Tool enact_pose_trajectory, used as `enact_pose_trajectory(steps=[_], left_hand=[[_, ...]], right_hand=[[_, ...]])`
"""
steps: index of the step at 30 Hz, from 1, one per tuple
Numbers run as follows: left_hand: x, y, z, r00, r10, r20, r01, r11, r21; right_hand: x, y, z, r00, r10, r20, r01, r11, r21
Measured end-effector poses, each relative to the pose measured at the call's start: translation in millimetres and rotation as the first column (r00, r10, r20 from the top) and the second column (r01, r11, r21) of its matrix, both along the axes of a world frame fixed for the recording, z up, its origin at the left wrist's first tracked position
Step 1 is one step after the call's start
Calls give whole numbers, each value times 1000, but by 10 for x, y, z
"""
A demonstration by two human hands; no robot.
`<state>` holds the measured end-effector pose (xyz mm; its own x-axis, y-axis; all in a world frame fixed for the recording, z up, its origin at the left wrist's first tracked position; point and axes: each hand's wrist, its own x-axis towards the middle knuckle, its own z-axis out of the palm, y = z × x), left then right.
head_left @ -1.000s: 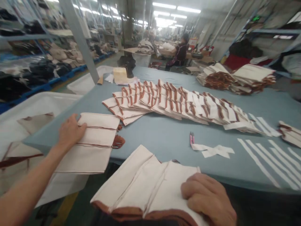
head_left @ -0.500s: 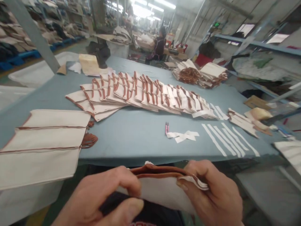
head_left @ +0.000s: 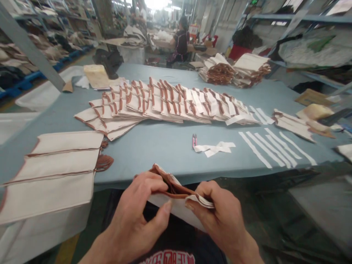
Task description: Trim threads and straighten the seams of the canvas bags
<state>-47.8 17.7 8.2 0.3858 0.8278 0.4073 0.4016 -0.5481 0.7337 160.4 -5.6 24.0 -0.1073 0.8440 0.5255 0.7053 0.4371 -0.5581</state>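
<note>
A cream fabric piece (head_left: 183, 212) with brown edging is held up in front of the table's near edge, its brown-lined opening spread apart. My left hand (head_left: 143, 209) has its fingers over the opening's left part, the thumb close below on the cream side. At the right end, my right hand (head_left: 220, 209) pinches the folded cream layers between thumb and fingers. Beyond the hands, small pink-handled snips (head_left: 194, 140) lie on the table beside crossed white strips (head_left: 217, 148).
On the blue-grey table (head_left: 154, 146) a long fanned row of cream and brown pieces (head_left: 165, 102) runs across. A flat stack (head_left: 60, 157) lies left, white strips (head_left: 272, 150) right, bundles (head_left: 220, 71) behind. A person (head_left: 180, 42) is in the background.
Both hands and the fabric piece have moved up and farther from the body, with the right hand shifting left. The opening looks wider, and the view has tilted slightly.
</note>
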Motion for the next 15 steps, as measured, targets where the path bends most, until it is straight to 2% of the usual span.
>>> enact_pose_trajectory(steps=[2, 5, 10, 12, 15], left_hand=[[-21, 15, -25, 1000, -14, -24, 13, 998, -59], [-21, -9, -57, 992, -105, -73, 92, 982, -162], [12, 3, 12, 986, -139, -91, 102, 940, -326], [-11, 59, 42, 984, -148, -104, 94, 910, -404], [-83, 128, 29, 986, -139, -94, 73, 859, -507]], right_hand=[[-10, 17, -38, 1000, -1, -4, 1, 1000, -9], [-15, 18, -96, 999, 21, -25, -22, 999, -37], [-135, 49, -295, 987, 97, -124, -115, 983, -143], [-218, 64, -380, 971, 94, -221, -152, 954, -259], [-304, 61, -438, 910, 52, -411, -248, 864, -439]])
